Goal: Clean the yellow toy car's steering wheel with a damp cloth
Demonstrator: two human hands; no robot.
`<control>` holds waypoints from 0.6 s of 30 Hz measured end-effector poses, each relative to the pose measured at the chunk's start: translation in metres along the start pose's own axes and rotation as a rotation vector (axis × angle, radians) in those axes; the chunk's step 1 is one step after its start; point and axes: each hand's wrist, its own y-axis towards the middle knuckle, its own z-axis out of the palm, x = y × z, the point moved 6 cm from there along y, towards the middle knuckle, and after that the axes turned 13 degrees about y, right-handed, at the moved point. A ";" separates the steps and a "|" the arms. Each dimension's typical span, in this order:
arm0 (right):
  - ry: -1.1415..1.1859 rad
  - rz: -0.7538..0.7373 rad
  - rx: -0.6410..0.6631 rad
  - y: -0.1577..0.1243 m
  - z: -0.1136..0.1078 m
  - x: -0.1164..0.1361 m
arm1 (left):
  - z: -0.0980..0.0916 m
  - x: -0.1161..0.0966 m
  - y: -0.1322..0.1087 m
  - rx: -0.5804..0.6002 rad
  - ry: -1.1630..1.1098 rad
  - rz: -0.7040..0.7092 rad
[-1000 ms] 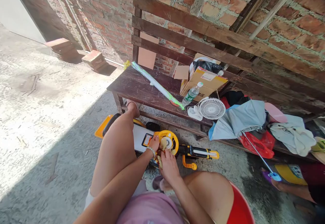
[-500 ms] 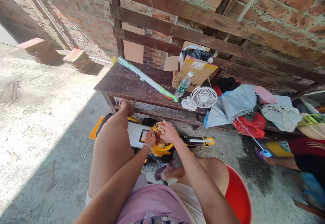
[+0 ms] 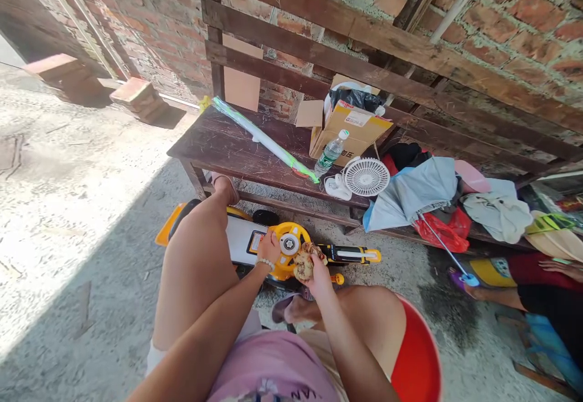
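Note:
A lumpy brown and tan piece (image 3: 304, 263), perhaps food, is held in my right hand (image 3: 319, 274), whose fingers wrap its right side. My left hand (image 3: 268, 246), with a beaded bracelet at the wrist, is apart from it, over the left edge of the yellow steering wheel (image 3: 288, 244). Its fingers are curled together, and whether anything small is between them is hidden. Both hands are above a white and yellow ride-on toy (image 3: 239, 238) that stands on the ground between my legs and the bench.
A dark wooden bench (image 3: 195, 141) holds a wrapped green-white roll (image 3: 259, 136), a bottle (image 3: 328, 154), a cardboard box (image 3: 350, 132), a white fan (image 3: 367, 177) and a folded umbrella (image 3: 410, 192). Another person's leg (image 3: 496, 294) is at right; a red tub (image 3: 419, 353) is beside me.
My hands have moved apart. The brown piece has come right and down with my right hand, my left hand has let go of it, and the steering wheel now shows.

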 end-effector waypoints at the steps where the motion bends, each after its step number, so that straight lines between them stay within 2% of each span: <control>1: 0.006 0.025 0.013 -0.003 -0.004 -0.013 | -0.001 0.000 0.001 0.013 0.034 0.014; 3: -0.044 -0.057 0.038 -0.006 -0.008 -0.020 | -0.001 -0.001 0.003 0.048 0.097 0.053; 5: -0.183 -0.273 0.058 -0.007 -0.003 0.001 | -0.002 -0.002 0.004 0.065 0.134 0.080; 8: -0.540 -0.613 0.094 -0.009 0.026 0.066 | -0.004 -0.003 0.004 0.052 0.153 0.091; 11: -0.858 -0.797 0.227 -0.007 0.081 0.128 | -0.004 -0.005 0.002 0.045 0.132 0.097; 12: -0.955 -0.806 0.304 -0.005 0.102 0.140 | -0.004 -0.005 0.001 0.050 0.124 0.099; 14: -1.114 -0.719 0.487 0.000 0.144 0.143 | -0.004 -0.006 0.000 0.056 0.118 0.096; 16: -1.221 -0.586 0.633 0.005 0.179 0.131 | -0.005 -0.006 -0.001 0.029 0.133 0.088; 18: -1.283 -0.473 0.680 0.013 0.200 0.118 | -0.006 -0.007 -0.001 -0.001 0.162 0.068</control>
